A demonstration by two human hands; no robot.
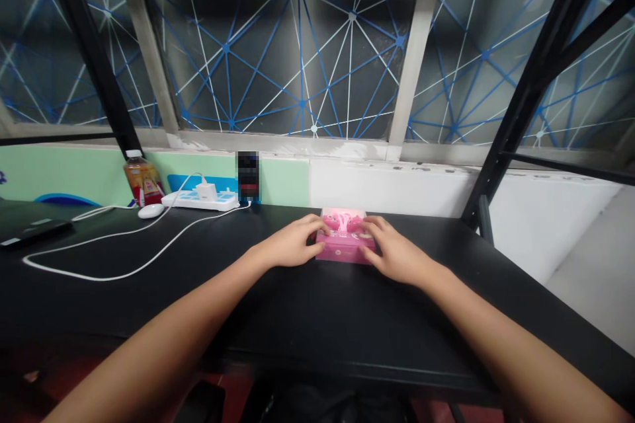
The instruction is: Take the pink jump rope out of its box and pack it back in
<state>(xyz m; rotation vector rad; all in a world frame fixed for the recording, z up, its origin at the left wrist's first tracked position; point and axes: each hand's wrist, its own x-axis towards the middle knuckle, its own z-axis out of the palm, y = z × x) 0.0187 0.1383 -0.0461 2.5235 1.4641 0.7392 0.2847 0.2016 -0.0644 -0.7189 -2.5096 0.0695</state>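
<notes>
Here, a small pink box (343,241) sits on a black desk (307,317), close to the far edge by the wall. Both hands are on it. The left hand (292,242) is pressed to the left side of the box, with its fingers (313,226) bent and close together, wrapped over the top edge. The right hand (397,251) does the same on the right side, and its fingers (371,227) curl over the top too. So the box is held between the two hands, and it rests flat on the desk. The top of the box shows little pink shapes, but they are too small to tell what they are.

Far to the left of the pink box lies a white power strip (201,200) by the wall. A white mouse (150,211) is just left of the strip, and a drink bottle (143,182) with a white cap stands behind the mouse. A long white cable (114,276) loops over the desk to the left of the box. A flat dark device (34,230) lies farthest left. Above the box is a big window (297,46) with blue and white lines.
</notes>
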